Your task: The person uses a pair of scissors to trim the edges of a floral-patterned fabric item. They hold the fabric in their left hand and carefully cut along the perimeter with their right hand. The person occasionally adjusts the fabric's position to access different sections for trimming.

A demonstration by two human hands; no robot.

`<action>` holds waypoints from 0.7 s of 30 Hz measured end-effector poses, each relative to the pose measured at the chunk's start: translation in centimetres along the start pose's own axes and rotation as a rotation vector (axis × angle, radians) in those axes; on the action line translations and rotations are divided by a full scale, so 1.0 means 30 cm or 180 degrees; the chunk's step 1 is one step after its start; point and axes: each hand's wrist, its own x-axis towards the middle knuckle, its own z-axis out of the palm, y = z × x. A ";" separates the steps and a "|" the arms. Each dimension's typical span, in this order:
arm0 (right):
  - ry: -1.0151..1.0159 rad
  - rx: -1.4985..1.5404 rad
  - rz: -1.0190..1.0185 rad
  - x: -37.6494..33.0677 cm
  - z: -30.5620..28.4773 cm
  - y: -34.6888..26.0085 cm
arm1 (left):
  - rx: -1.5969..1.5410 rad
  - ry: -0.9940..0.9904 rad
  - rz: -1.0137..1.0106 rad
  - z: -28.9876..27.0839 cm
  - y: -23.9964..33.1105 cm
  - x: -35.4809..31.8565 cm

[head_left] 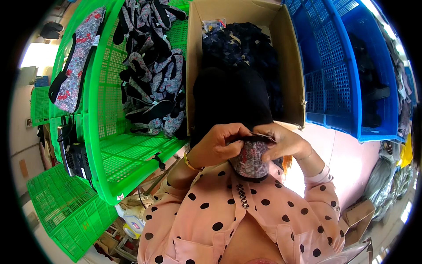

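Observation:
Close to my chest, both hands work at a grey-and-red patterned fabric piece with black trim [249,159]; it looks like a slipper, but its full shape is hidden. My left hand [220,143] is closed, pinching the black upper edge on its left side. On the other side, my right hand [283,141] grips the same edge, thumb lying against the patterned front. The fingertips meet near the top opening, where fine detail is too small to make out. Similar patterned pieces [154,72] lie heaped in a green plastic basket [127,152] on the left.
One long patterned piece [81,61] lies over the basket's outer side, above a black device [75,152]. An open cardboard box [288,66] ahead holds dark fabric [239,42]. Blue crates [327,66] stand at right, and another green basket [61,211] sits lower left.

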 end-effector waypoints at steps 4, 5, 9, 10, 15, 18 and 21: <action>0.0392 0.0267 0.0228 -0.030 0.064 0.010 | -0.0419 -0.0500 -0.0274 -0.028 -0.064 0.003; 0.0476 0.0128 0.0113 -0.021 0.061 0.015 | -0.0416 -0.0560 -0.0200 -0.045 -0.066 -0.002; 0.0802 -0.0692 -0.0217 0.010 0.048 0.024 | 0.0633 -0.0861 0.0011 -0.062 -0.035 0.025; 0.0754 -0.0968 -0.0279 0.025 0.045 0.022 | 0.0898 -0.0921 -0.0007 -0.051 -0.008 0.026; 0.0521 -0.1302 -0.0009 0.044 0.009 -0.017 | -0.0162 -0.0950 -0.0714 -0.028 -0.007 0.044; 0.0114 -0.0943 0.0200 0.026 -0.049 -0.007 | -0.0639 -0.0804 -0.0866 -0.027 0.014 0.049; 0.0029 -0.0455 0.0301 0.030 -0.040 -0.014 | -0.0727 -0.0741 -0.0737 -0.039 0.021 0.068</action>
